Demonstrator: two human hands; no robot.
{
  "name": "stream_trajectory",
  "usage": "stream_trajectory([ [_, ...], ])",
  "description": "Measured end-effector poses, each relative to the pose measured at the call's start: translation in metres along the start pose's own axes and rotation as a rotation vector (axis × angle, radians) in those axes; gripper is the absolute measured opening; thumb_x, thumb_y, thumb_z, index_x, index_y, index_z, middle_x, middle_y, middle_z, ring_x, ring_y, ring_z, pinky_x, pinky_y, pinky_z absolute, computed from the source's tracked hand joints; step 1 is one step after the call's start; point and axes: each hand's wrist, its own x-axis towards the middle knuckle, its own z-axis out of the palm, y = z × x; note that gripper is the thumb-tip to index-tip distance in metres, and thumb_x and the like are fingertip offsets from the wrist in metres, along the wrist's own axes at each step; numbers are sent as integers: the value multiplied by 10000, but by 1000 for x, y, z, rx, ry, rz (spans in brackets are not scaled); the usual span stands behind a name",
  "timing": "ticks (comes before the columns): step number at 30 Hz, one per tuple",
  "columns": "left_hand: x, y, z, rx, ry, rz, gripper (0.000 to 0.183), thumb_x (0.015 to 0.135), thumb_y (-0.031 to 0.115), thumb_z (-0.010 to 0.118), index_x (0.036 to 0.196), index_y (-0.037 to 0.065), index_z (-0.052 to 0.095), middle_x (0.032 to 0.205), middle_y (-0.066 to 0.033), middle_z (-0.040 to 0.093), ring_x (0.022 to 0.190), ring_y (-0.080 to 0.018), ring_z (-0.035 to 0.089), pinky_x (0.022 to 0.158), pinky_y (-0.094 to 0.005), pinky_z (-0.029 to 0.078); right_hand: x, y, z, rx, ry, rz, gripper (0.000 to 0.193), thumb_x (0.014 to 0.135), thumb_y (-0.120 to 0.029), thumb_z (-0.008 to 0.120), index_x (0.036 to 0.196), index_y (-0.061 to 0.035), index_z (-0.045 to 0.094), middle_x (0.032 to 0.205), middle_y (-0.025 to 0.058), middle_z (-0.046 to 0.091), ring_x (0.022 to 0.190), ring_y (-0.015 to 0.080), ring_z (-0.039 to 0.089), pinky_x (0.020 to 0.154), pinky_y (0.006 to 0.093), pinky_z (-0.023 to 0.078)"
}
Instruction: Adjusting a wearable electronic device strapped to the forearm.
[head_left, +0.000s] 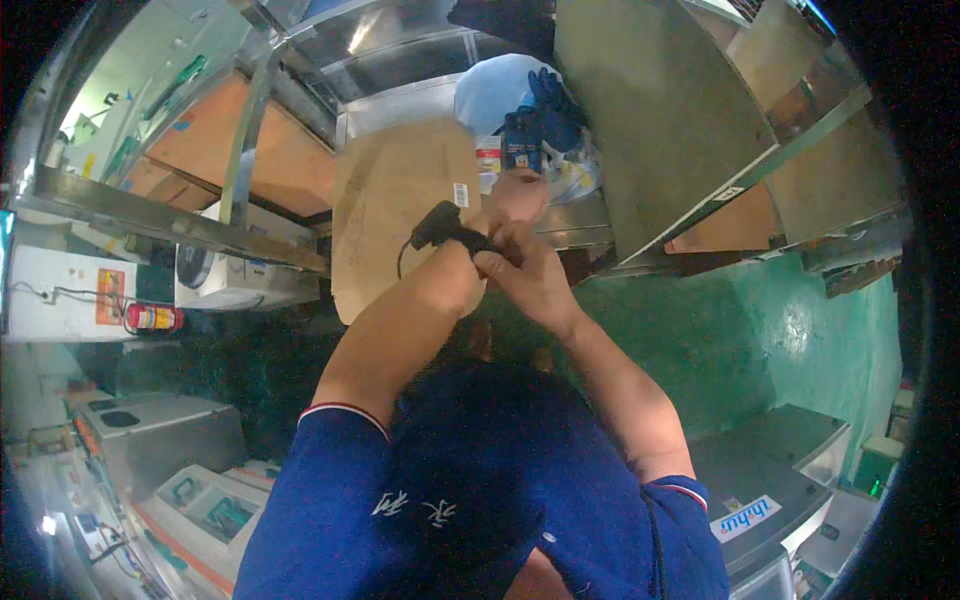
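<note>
Black wrist strap [472, 240], wrapped around the left wrist, directly at the fingertips of the person's right hand [532, 272]. That hand's thumb and fingers are grasping the strap from its right side. Just beyond these fingers is the left hand [517, 196], bare and seen foreshortened; whether its fingers are clenched or loose, I cannot tell. To the left of the right fingers, a small black box [435, 226] sits against the strap, and a thin black cable [401, 260] curves down from it. Behind the box, farther left of the fingers, lies a large brown sheet [390, 170] with a white label [460, 195]. Past the left hand's fingers stand a dark blue bottle [522, 142] and, just behind it, a dark blue glove [556, 108]; a pale blue round thing [488, 92] is beside them. Right of the fingers, a big grey-green panel [660, 120] rises above a green floor [700, 330].
</note>
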Motion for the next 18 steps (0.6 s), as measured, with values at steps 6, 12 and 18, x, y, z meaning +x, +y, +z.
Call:
stream_trajectory([
  [6,3,-12,27,68,240,-333,223,764,235,669,944,109,708,929,-159,682,943,-372,670,782,-464,536,11,-25,1,-401,52,-12,359,857,-222,712,1136,-14,622,939,182,700,825,300,695,779,380,543],
  [12,-11,-29,20,393,28,-176,369,690,265,727,1019,106,677,1038,-154,681,1051,-350,641,824,-438,522,41,12,-9,-320,164,-183,302,863,-146,640,1123,7,627,926,139,672,847,154,627,751,322,499],
  [18,-10,-35,27,180,0,-186,432,658,268,748,1049,101,665,1000,-156,684,994,-351,653,798,-432,526,59,98,-66,-59,195,-87,192,887,-111,636,1052,-12,648,841,48,618,769,147,567,663,303,451],
])
